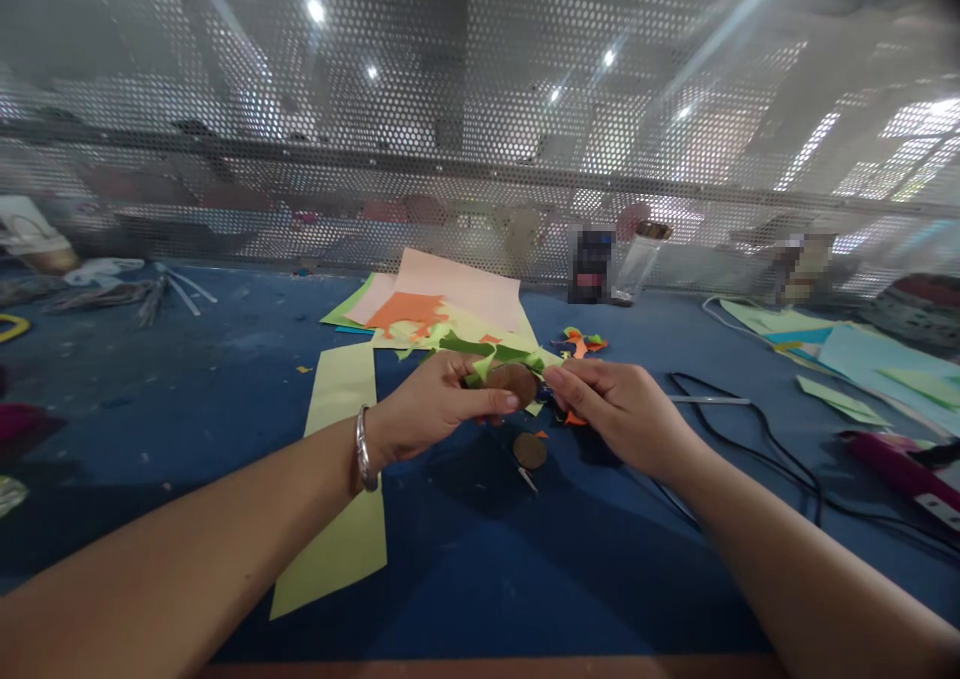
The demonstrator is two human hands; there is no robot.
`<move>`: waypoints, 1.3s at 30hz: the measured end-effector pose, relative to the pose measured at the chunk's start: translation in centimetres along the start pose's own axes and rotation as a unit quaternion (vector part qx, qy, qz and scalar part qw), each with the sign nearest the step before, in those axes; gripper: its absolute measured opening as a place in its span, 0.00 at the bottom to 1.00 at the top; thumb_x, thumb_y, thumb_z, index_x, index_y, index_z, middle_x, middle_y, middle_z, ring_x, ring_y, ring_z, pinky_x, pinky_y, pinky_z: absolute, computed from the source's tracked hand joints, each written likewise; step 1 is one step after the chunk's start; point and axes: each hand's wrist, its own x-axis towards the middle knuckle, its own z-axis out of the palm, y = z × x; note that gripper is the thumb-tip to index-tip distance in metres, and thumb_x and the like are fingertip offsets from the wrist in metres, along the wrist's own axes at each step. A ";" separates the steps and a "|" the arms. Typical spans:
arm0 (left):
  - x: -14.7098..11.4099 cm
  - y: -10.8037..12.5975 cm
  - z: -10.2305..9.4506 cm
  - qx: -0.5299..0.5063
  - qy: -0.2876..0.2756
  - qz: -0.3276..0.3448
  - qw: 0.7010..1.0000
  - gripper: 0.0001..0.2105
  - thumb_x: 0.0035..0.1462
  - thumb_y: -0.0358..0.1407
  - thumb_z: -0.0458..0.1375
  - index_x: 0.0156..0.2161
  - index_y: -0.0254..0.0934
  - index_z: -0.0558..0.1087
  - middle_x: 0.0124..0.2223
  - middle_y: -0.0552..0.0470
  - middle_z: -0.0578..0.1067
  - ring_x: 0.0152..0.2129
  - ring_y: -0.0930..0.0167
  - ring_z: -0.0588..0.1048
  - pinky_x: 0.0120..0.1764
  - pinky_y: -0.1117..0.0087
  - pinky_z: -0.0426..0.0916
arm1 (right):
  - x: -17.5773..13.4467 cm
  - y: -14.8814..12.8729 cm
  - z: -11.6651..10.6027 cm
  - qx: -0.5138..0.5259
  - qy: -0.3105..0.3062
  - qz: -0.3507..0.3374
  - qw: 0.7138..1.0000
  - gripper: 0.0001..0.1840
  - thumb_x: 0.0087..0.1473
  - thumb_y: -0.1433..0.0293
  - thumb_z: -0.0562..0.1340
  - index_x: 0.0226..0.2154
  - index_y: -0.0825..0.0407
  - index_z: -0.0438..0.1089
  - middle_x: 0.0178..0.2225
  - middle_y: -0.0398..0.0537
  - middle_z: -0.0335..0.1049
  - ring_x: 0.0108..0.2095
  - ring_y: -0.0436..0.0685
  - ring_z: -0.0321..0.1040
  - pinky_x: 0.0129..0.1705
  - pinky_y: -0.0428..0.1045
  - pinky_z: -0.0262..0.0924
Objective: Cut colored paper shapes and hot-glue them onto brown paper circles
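Green paper point(474, 347) sits above the blue table point(480, 579), between your left hand point(427, 401), its thumb and fingers clasping it with a brown disc point(517, 383), and your right hand point(621, 404), fingertips pinched together on its right end, a second disc point(529, 450) lying below.

A craft workshop is suggested: the blue worktable point(525, 579) is bounded along its far edge by a perforated metal screen point(337, 99), coloured paper point(465, 289) is piled toward that edge, torn scraps point(576, 344) are strewn nearby, a yellow strip point(337, 559) is laid toward the near edge, and a magenta tool point(896, 467) is set to the right.
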 end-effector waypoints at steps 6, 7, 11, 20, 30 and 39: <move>0.0 0.2 0.2 -0.006 0.010 -0.002 1.000 0.07 0.54 0.34 0.66 0.38 0.33 0.81 0.36 0.48 0.77 0.30 0.74 0.69 0.34 0.72 0.65 | 0.0 0.1 0.0 0.001 0.004 0.003 1.000 0.28 0.68 0.51 0.51 0.23 0.51 0.62 0.22 0.41 0.60 0.25 0.50 0.57 0.29 0.47 0.51; 0.0 0.2 0.2 -0.006 0.013 -0.004 1.000 0.07 0.54 0.34 0.66 0.38 0.33 0.81 0.36 0.48 0.77 0.30 0.73 0.70 0.33 0.72 0.65 | 0.0 0.1 0.0 0.001 0.004 0.004 1.000 0.29 0.68 0.51 0.51 0.23 0.51 0.62 0.22 0.41 0.60 0.25 0.50 0.57 0.29 0.47 0.51; 0.0 0.3 0.1 0.002 0.005 -0.013 1.000 0.07 0.54 0.35 0.66 0.37 0.34 0.81 0.36 0.48 0.78 0.29 0.73 0.70 0.32 0.72 0.65 | 0.0 0.0 0.0 -0.002 0.001 0.002 1.000 0.28 0.68 0.51 0.51 0.22 0.50 0.62 0.22 0.42 0.60 0.25 0.51 0.57 0.29 0.48 0.52; -0.1 0.1 -0.1 0.027 -0.006 -0.009 1.000 0.07 0.56 0.36 0.65 0.37 0.34 0.79 0.35 0.49 0.77 0.28 0.74 0.69 0.33 0.72 0.63 | 0.0 0.0 0.1 0.011 -0.007 0.011 1.000 0.28 0.68 0.50 0.50 0.23 0.50 0.62 0.23 0.42 0.60 0.26 0.52 0.58 0.30 0.48 0.52; 0.0 -0.1 -0.1 0.005 -0.007 -0.013 1.000 0.06 0.54 0.35 0.67 0.36 0.35 0.79 0.34 0.52 0.75 0.28 0.75 0.68 0.32 0.73 0.63 | 0.0 0.3 0.4 0.038 -0.002 0.029 0.999 0.30 0.67 0.47 0.50 0.23 0.51 0.63 0.21 0.40 0.57 0.24 0.50 0.54 0.27 0.47 0.49; -0.5 0.6 0.6 0.025 -0.051 -0.001 0.998 0.03 0.55 0.30 0.63 0.36 0.35 0.78 0.33 0.53 0.76 0.31 0.74 0.71 0.38 0.72 0.65 | 0.0 -0.4 0.7 0.130 0.024 0.047 0.990 0.25 0.58 0.47 0.62 0.27 0.52 0.68 0.20 0.38 0.54 0.21 0.48 0.48 0.23 0.46 0.44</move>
